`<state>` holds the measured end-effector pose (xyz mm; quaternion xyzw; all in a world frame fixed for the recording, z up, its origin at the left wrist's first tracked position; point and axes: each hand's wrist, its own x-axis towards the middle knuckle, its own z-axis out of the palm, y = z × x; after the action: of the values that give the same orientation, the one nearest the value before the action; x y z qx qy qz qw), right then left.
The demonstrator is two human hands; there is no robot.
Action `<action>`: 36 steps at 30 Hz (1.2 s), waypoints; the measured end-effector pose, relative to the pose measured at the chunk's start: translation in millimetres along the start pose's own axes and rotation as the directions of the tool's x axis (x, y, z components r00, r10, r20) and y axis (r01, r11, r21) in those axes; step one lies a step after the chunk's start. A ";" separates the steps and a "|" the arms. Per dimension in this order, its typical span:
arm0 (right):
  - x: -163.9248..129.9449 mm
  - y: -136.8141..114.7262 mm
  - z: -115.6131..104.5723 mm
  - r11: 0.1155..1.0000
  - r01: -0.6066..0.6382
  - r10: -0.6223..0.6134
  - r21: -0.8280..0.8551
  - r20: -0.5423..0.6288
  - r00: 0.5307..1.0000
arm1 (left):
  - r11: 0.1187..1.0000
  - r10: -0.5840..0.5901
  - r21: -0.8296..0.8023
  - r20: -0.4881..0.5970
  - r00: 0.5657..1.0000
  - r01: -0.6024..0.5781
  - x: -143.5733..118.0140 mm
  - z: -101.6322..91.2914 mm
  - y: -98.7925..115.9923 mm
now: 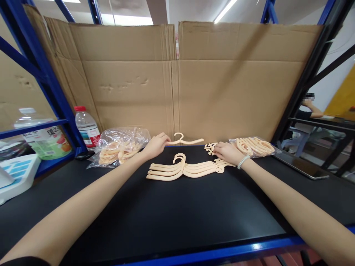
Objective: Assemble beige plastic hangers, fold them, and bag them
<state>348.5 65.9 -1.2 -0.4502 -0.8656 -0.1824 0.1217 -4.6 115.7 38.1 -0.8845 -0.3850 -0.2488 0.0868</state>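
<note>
Left hand: our left hand (pixel 156 145) reached out over the black table (pixel 172 221) and pinched the left tip of a single hanger (pixel 185 140) between thumb and fingers, closed on it.
Single hanger: it was a cream plastic one, lying flat at the far edge of the table, just in front of the cardboard wall (pixel 177 81), its hook pointing away from us.
Right hand: our right hand (pixel 226 152) rested palm down on a small heap of cream clips (pixel 210 147), fingers curled over them; we could not tell whether it truly gripped any of them.
Stack of hangers: the stacked hangers (pixel 184 170) lay between our two hands, nearer to us than the single one, with their right ends touching our right wrist, which wore a pale bead bracelet (pixel 243 161).
Left bag: a clear plastic bag (pixel 120 147) of cream pieces lay just beside our left hand.
Right bag: a second bag of hangers (pixel 255 146) lay just beyond our right hand.
Bottles: a red-capped water bottle (pixel 86 127) stood left of the left bag, by the blue rack post (pixel 41 74).
</note>
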 end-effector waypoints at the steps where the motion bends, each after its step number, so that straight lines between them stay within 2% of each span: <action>1: -0.1 -0.8 -0.9 1.000 0.003 -0.003 -0.014 0.001 1.000 | 1.000 -0.008 0.004 -0.031 0.999 0.008 -3.5 -6.8 3.0; 5: -0.8 -1.7 -4.4 0.999 -0.009 0.008 -0.044 -0.020 1.000 | 1.000 -0.014 0.011 -0.122 0.992 0.015 -26.5 -29.5 20.7; 9: -0.3 3.2 -3.2 0.999 -0.052 0.051 -0.015 -0.053 0.997 | 1.000 -0.005 0.012 -0.173 0.985 0.007 -56.5 -39.8 43.3; 13: -2.9 12.2 -0.3 0.994 -0.079 0.083 0.069 -0.056 0.995 | 0.998 0.015 -0.051 -0.178 0.984 -0.025 -84.1 -39.5 63.7; 18: -18.1 27.7 0.7 0.981 -0.126 0.134 0.145 -0.050 0.990 | 0.987 0.043 -0.153 -0.073 0.996 -0.053 -109.7 -27.3 79.4; 25: -24.6 30.7 9.2 0.966 -0.144 0.157 0.213 -0.042 0.987 | 0.979 0.061 -0.193 -0.020 0.998 -0.064 -120.1 -7.8 84.2; 31: -16.4 15.7 11.1 0.945 -0.171 0.209 0.279 -0.114 0.971 | 0.957 0.009 -0.290 -0.020 1.000 -0.015 -118.1 -9.7 86.0; 34: -15.6 8.4 6.1 0.919 -0.210 0.290 0.334 -0.210 0.934 | 0.945 -0.020 -0.327 -0.040 0.999 0.006 -115.7 -12.4 87.1; 36: -15.0 0.6 0.8 0.887 -0.253 0.377 0.386 -0.291 0.879 | 0.941 -0.038 -0.337 -0.036 0.999 0.024 -115.0 -13.3 87.2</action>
<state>357.4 55.5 -7.4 -0.5186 -0.7607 -0.0881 0.3804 -13.1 -22.3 -5.4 -0.8748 -0.3489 -0.3305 -0.0613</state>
